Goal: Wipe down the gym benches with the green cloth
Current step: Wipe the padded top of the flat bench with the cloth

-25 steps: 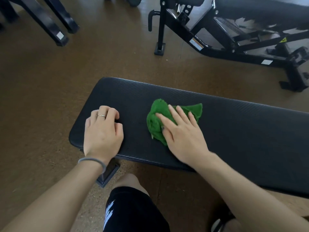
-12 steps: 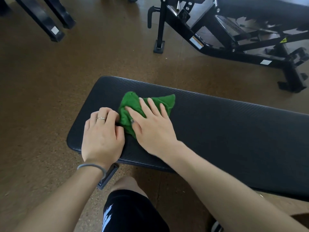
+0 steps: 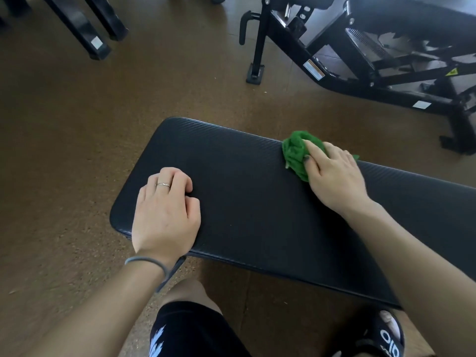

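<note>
A person's right hand [image 3: 334,176] presses a crumpled green cloth [image 3: 296,154] with straight fingers against the far edge of a flat black padded gym bench [image 3: 257,202]. The left hand [image 3: 164,215], fingers curled and holding nothing, rests knuckles-down near the bench's left end.

L hand [image 3: 164,215]: thin ring, grey wristband | arms bare | blk shorts [image 3: 195,333] w/ white print | blk slide [image 3: 386,338]
</note>
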`<state>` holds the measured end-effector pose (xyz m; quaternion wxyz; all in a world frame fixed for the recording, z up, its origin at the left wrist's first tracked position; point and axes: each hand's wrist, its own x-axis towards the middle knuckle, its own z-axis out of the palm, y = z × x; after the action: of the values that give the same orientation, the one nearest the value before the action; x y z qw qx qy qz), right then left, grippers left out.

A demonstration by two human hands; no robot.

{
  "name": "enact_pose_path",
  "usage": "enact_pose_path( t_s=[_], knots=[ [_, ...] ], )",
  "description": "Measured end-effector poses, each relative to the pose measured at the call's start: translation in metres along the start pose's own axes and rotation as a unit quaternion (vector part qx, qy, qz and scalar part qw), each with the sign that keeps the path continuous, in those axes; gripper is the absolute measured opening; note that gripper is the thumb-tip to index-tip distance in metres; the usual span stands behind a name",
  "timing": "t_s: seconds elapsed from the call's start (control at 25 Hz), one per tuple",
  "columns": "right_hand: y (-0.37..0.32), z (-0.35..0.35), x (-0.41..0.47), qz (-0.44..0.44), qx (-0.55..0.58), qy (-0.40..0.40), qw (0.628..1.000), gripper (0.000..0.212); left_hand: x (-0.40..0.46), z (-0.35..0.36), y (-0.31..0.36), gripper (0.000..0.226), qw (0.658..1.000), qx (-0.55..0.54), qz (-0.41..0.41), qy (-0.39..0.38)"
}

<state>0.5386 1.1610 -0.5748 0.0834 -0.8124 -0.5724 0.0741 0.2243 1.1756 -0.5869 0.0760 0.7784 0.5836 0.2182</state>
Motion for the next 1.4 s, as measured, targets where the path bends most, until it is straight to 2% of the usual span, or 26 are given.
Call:
enact_pose_path(
  t_s=[0.08,0.16,0.36,0.44,0.64,0.72,0.8,0.92,1.08,1.24,1.4],
  knots=[
    [-0.003,0.003,-0.002,0.031,-0.014,-0.004,0.999,0.049,0.000,0.001,0.001,0.010,1.000,0.002,-0.001,0.003],
    [-0.029,0.013,0.010,0.019,-0.025,0.005,0.999,0.050,-0.001,0.002,0.000,0.008,1.000,0.007,0.002,0.006],
    [-0.137,0.042,0.058,-0.114,-0.028,-0.014,0.993,0.052,0.001,0.003,-0.001,0.006,1.000,0.015,0.011,0.006],
    [-0.156,0.046,0.067,-0.141,-0.029,-0.029,0.989,0.051,0.002,0.004,-0.001,0.007,1.000,0.015,0.013,0.008],
    [-0.102,0.031,-0.005,-0.184,-0.008,-0.022,0.983,0.049,-0.001,0.003,-0.001,0.007,1.000,0.008,0.009,0.012],
    [-0.086,0.024,-0.054,-0.195,-0.007,-0.044,0.980,0.051,-0.002,0.003,0.000,0.006,1.000,0.007,0.009,0.014],
    [-0.077,0.022,-0.065,-0.209,-0.018,-0.064,0.976,0.053,-0.001,0.002,0.000,0.005,1.000,0.003,0.009,0.015],
    [-0.090,0.027,-0.009,-0.218,-0.012,-0.047,0.975,0.053,0.000,0.002,0.000,0.005,1.000,-0.002,0.007,0.013],
    [-0.126,0.036,0.053,-0.146,-0.001,-0.055,0.988,0.050,0.000,0.001,0.001,0.006,1.000,-0.001,0.007,0.014],
    [-0.136,0.037,0.005,-0.171,-0.013,-0.031,0.985,0.052,-0.001,0.000,0.001,0.005,1.000,0.006,0.001,0.006],
    [-0.131,0.035,-0.064,-0.232,0.009,-0.043,0.972,0.052,0.001,-0.002,0.002,0.017,1.000,0.020,0.002,-0.021]
  ],
)
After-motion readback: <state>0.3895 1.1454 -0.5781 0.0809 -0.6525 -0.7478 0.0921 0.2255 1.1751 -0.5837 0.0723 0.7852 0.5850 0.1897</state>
